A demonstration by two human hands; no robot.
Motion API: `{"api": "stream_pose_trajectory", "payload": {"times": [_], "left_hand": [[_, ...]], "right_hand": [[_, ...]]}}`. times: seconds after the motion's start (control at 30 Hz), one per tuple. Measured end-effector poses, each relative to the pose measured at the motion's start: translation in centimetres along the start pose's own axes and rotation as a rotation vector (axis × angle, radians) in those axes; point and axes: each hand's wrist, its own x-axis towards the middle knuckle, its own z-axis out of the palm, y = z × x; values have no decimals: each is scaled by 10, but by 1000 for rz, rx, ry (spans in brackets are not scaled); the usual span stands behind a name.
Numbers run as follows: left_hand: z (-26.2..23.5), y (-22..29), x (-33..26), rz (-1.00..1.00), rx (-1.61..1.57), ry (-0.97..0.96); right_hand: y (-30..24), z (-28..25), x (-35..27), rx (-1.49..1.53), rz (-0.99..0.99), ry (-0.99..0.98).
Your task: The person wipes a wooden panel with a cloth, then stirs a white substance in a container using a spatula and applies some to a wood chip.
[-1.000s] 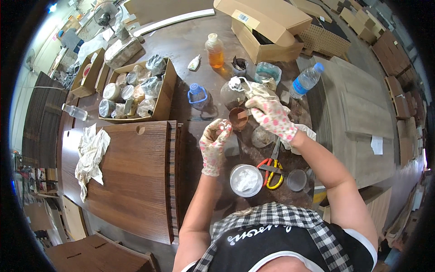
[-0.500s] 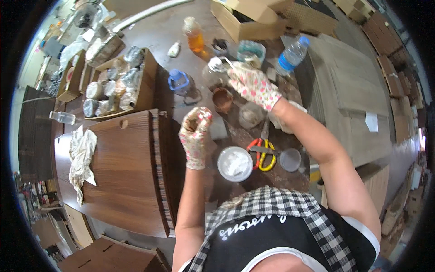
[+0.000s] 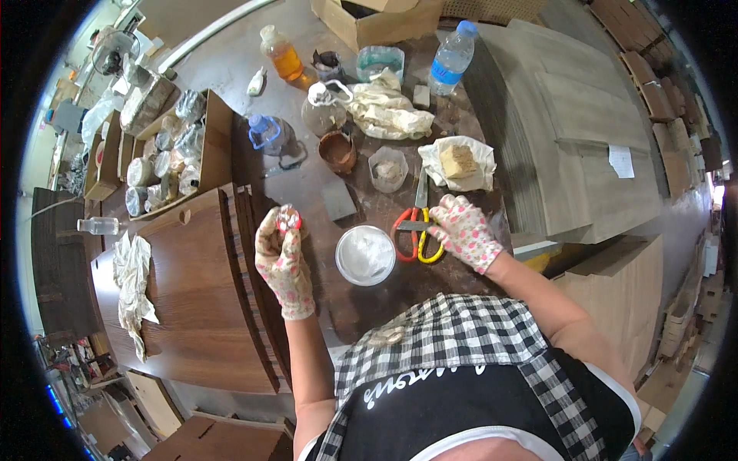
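Note:
My left hand, in a floral glove, is raised left of a round tub of white paste. Its fingers are closed in a pinch, with a small shiny bit at the tips that I cannot make out. My right hand, gloved alike, is low over the table beside the scissors, which have one red and one yellow handle. Its fingers are slightly apart at the yellow loop, and what lies under the palm is hidden. Just beyond stand a clear faceted cup and a yellowish block on a white cloth.
A brown cup, a clear jar, a crumpled cloth and a grey slab lie farther off. Bottles of orange liquid and water stand behind. Left is a carton of wrapped jars; stacked boards rise at right.
My right hand has left the jar's white handle and come back toward me, to the scissors. The round clear lid there is now out of sight. The whole view has shifted a little.

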Motion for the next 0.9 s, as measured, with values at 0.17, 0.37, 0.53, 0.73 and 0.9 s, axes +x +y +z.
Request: {"api": "stream_pose_trajectory", "payload": {"times": [0.17,0.37,0.53,0.73,0.9], "left_hand": [[-4,15,-16,29,14,-16],[1,20,-29,-3,1,-30],[8,34,-47,-36,-38,-75],[15,35,-67,-108,-42,-141],[12,34,-77,-136,-54,-125]], "right_hand": [[3,27,2,8,19,-54],[4,10,-10,260,41,89],[-32,-95,-6,710,-117,222],[-72,-139,8,634,-573,174],[-82,-122,19,495,-732,207]]}}
